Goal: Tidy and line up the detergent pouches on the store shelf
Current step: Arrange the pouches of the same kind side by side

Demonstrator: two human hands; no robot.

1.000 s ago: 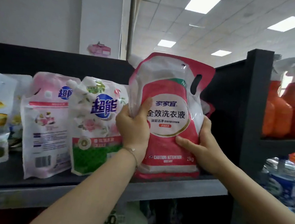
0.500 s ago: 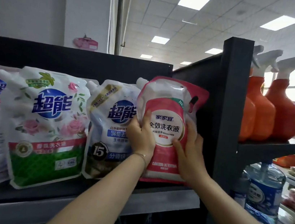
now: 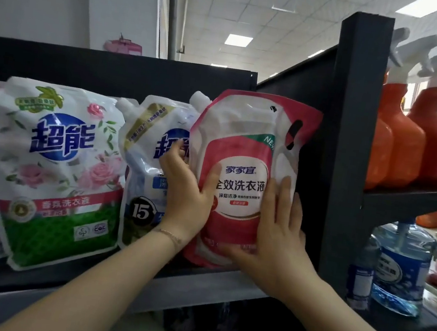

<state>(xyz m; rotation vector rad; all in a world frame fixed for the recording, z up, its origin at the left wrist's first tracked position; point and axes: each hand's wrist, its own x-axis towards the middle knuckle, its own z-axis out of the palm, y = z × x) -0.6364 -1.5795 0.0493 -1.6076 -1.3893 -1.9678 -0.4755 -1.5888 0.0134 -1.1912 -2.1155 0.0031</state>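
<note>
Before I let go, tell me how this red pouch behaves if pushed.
Probably floppy: the red detergent pouch is soft film, creased near its top. Likely heavy for its size: it bulges full. It may slump or tip on the shelf once freed; the left hand grips its edge, the right hand lies flat on its front.

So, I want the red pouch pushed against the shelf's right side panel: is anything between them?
Nothing visible does. The red pouch stands right beside the black side panel, no item between them; the pouch marked 15 is on its other side.
</note>
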